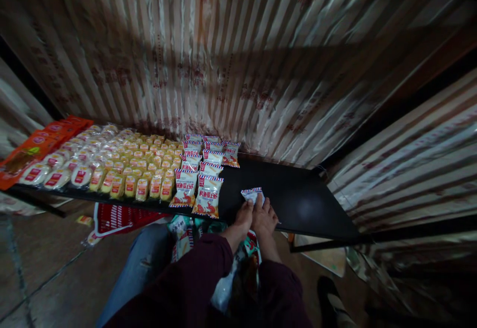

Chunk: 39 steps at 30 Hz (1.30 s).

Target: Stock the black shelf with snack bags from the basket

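Note:
A white snack packet [252, 193] with a striped edge lies at the front of the black shelf [305, 194], partly covered by my hands. My left hand [245, 214] holds its left side, with the fingers closed on it. Beside it, my right hand [264, 215] rests over the packet's right part, fingers spread. Two columns of similar snack packets [207, 194] stand overlapping to the left of my hands, with one more packet [231, 154] at the back.
Yellow wrapped cakes [142, 187], white round cakes [81, 175] and orange packets [37, 144] fill the shelf's left part. Below the shelf are a red bag [122, 217] and more green packets [180, 225]. Striped sheeting [208, 59] hangs behind.

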{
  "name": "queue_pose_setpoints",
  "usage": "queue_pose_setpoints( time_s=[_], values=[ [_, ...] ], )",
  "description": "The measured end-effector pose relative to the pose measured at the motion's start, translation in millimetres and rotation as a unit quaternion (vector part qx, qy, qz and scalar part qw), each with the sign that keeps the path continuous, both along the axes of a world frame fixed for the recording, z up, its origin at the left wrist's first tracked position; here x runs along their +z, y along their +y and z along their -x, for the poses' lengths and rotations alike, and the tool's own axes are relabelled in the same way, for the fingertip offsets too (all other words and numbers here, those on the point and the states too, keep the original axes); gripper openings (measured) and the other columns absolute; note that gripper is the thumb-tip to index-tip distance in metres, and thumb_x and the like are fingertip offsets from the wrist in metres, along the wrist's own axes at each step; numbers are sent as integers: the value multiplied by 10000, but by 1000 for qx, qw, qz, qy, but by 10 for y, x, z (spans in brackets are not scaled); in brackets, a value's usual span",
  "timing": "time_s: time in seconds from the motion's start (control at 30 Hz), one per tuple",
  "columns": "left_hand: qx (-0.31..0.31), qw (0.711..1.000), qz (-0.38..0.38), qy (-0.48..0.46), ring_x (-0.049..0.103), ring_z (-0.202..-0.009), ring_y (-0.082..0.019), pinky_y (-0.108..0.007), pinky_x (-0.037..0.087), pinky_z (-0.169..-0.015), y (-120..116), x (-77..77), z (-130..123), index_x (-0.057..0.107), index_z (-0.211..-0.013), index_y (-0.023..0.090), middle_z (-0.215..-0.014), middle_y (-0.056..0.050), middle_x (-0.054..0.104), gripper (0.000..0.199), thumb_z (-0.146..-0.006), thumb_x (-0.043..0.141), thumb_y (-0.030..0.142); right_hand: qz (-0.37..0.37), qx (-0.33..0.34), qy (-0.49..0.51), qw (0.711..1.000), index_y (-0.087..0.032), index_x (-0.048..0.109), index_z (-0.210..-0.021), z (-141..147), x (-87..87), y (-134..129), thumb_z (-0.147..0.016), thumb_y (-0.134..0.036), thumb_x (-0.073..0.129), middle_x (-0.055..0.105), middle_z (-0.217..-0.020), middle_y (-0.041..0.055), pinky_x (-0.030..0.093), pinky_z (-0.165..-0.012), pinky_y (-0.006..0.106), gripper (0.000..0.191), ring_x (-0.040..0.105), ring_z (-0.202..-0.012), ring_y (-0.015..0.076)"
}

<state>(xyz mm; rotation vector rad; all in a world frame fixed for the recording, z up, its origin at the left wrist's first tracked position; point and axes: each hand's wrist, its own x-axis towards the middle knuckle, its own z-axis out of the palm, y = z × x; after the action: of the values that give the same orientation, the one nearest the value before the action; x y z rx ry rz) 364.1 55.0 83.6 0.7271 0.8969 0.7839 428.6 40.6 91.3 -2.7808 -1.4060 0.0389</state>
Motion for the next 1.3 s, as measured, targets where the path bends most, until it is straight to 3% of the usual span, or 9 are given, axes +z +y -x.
queue_pose_setpoints(
  time_s=[0.23, 0.43, 0.67, 0.83, 1.03, 1.17, 1.3],
  values=[
    [13, 999, 43, 16, 575, -1174, -215, -330, 417, -1031, -251, 127, 357, 615, -1153, 214, -1232, -58, 648, 381, -908, 483, 474, 17, 12, -1, 1000, -200, 264, -1491, 343, 145, -203, -966, -451, 217, 370, -1486, 162, 369, -984, 466, 584, 482, -1213, 324],
    [27, 994, 101, 20, 611, -1081, -211, -331, 456, -965, -399, 176, 485, 611, -1121, 193, -1106, -62, 681, 352, -913, 461, 435, 0, 33, 15, 999, -198, 273, -1486, 494, 144, -387, -951, -452, 257, 408, -1455, 158, 405, -949, 467, 592, 518, -1158, 329],
    [33, 998, 45, -2, 573, -1150, -197, -311, 425, -998, -551, 120, 557, 570, -1158, 232, -1208, -57, 633, 318, -911, 472, 407, -51, 18, 86, 995, -221, 252, -1488, 595, 81, -567, -947, -454, 204, 396, -1454, 138, 409, -967, 481, 590, 484, -1212, 321],
    [44, 999, 22, 8, 570, -1142, -186, -283, 425, -986, -609, 218, 628, 557, -1117, 208, -1187, -74, 629, 261, -907, 457, 327, -81, 19, 176, 981, -213, 299, -1467, 604, 70, -607, -918, -424, 258, 423, -1430, 138, 398, -997, 453, 589, 486, -1238, 311],
    [66, 998, 17, 4, 596, -1083, -199, -282, 444, -955, -646, 334, 733, 589, -1004, 197, -1083, -61, 658, 224, -865, 489, 343, -226, 33, 338, 913, -120, 437, -1375, 539, 35, -610, -838, -526, 357, 525, -1353, 160, 387, -1036, 390, 679, 476, -1261, 270],
    [84, 996, 16, 13, 612, -1048, -208, -302, 455, -937, -680, 393, 798, 598, -976, 205, -1037, -53, 673, 208, -836, 520, 339, -272, -21, 430, 861, -126, 566, -1232, 577, 100, -666, -731, -592, 523, 683, -1095, 136, 497, -865, 367, 686, 640, -981, 269],
    [71, 997, 6, 38, 615, -1032, -181, -278, 465, -904, -725, 448, 876, 612, -990, 208, -1054, -45, 679, 202, -865, 477, 291, -304, -63, 538, 784, -163, 581, -1197, 678, 204, -775, -683, -547, 610, 709, -1041, 103, 533, -756, 321, 642, 677, -901, 251]
  ],
)
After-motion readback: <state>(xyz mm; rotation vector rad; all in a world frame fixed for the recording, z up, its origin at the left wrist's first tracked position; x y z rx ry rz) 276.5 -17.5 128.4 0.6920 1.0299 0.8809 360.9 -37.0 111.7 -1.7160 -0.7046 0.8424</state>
